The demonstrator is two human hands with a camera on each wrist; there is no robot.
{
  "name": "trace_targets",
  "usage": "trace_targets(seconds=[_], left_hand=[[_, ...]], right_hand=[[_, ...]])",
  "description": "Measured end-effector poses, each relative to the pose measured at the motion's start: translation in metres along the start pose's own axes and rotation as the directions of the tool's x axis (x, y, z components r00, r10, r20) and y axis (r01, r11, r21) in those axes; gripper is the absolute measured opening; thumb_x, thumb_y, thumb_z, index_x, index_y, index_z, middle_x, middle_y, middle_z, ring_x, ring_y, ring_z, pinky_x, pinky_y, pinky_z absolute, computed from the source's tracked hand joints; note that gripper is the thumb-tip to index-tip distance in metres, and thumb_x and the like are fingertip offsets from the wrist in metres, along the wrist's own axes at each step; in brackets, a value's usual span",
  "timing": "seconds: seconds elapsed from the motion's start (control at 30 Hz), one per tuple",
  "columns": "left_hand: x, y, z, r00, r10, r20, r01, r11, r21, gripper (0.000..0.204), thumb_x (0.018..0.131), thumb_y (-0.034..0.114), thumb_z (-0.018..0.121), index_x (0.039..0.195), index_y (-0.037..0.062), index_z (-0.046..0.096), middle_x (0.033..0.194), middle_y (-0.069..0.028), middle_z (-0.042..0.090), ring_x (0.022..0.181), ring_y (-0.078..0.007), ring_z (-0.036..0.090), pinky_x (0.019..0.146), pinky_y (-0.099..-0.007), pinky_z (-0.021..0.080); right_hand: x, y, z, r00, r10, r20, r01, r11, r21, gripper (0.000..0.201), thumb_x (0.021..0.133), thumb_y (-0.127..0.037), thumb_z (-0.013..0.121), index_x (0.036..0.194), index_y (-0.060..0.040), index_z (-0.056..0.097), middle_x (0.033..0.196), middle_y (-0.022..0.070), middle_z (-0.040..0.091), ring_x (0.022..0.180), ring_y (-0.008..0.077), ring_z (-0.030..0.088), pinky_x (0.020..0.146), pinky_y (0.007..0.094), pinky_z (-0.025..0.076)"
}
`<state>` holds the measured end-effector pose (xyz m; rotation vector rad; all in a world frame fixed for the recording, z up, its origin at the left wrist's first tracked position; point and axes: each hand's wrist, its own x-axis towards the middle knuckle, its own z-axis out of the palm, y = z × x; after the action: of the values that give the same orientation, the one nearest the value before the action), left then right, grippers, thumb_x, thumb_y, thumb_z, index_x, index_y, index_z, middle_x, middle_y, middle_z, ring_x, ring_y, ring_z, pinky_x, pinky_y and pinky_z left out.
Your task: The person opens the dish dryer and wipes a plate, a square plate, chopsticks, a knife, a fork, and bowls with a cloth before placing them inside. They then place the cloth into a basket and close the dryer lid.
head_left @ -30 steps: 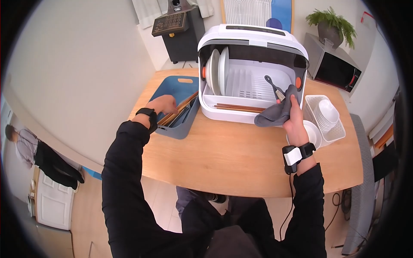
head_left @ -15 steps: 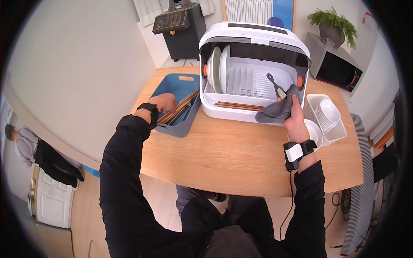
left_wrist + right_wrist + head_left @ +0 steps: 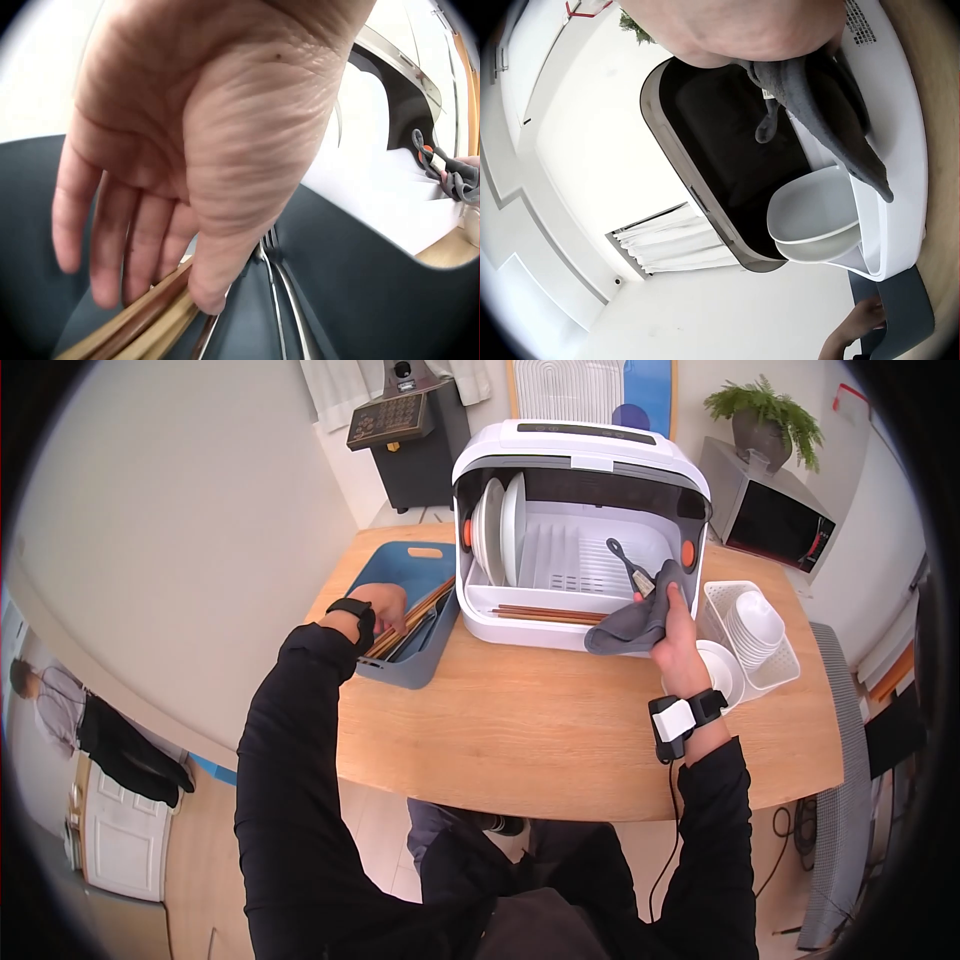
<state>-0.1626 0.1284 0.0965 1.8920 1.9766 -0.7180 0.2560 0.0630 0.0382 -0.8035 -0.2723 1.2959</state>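
Note:
In the head view my left hand [image 3: 383,605] reaches into a blue bin [image 3: 408,676] and pinches brown chopsticks [image 3: 426,603]. The left wrist view shows the thumb against one side of the chopsticks [image 3: 142,328], fingers on the other, with metal cutlery [image 3: 291,307] beside them. My right hand [image 3: 681,646] grips a grey cloth [image 3: 630,630] and a dark-handled utensil [image 3: 621,553] at the front right of a white dish cabinet [image 3: 520,632]. That cloth [image 3: 817,112] covers part of the utensil in the right wrist view, so its end is hidden.
Plates [image 3: 513,530] stand at the cabinet's left; more chopsticks [image 3: 550,614] lie in its front tray. To the right are a white basket [image 3: 783,672] with stacked bowls [image 3: 757,622] and a microwave [image 3: 775,520]. A person [image 3: 100,730] stands far left.
The head view has shifted slightly. My left hand has moved a little within the bin, still at the chopsticks; my right hand keeps its hold on the cloth and utensil.

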Motion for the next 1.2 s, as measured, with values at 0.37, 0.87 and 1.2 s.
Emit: trace_targets(seconds=[0.37,0.87,1.2], left_hand=[[0.019,-0.014,0.004,0.987,0.112,-0.114,-0.112,0.994,0.0,0.028,0.076,0.02,0.07,0.096,0.0,0.068,0.081,-0.0126,0.069,0.076,-0.0239,0.069,0.07,-0.0377,0.052],[-0.083,-0.03,0.007,0.612,0.259,-0.747,-0.495,0.862,-0.107,0.018,0.087,0.015,0.062,0.1,0.0018,0.065,0.084,-0.0181,0.066,0.079,-0.0368,0.062,0.072,-0.0422,0.049],[-0.145,0.057,0.021,0.327,0.374,-0.868,-0.773,0.635,-0.017,0.022,0.09,0.011,0.061,0.11,0.0007,0.062,0.099,-0.0182,0.064,0.089,-0.0366,0.061,0.075,-0.0408,0.049]], right_hand=[[-0.01,0.0,0.004,1.0,-0.001,0.028,0.001,1.0,-0.031,0.032,0.101,-0.033,0.048,0.124,-0.0115,0.053,0.109,0.0072,0.063,0.091,0.0244,0.065,0.079,0.0448,0.056],[-0.013,0.002,0.008,0.999,-0.03,0.029,0.031,0.999,-0.025,0.034,0.102,-0.034,0.046,0.123,-0.0078,0.052,0.107,0.0081,0.063,0.086,0.0237,0.065,0.075,0.0413,0.056],[-0.073,-0.001,0.05,0.916,-0.35,0.195,0.37,0.926,-0.077,0.039,0.099,-0.035,0.051,0.124,-0.0055,0.049,0.107,0.0079,0.062,0.087,0.0207,0.066,0.07,0.0341,0.056]])
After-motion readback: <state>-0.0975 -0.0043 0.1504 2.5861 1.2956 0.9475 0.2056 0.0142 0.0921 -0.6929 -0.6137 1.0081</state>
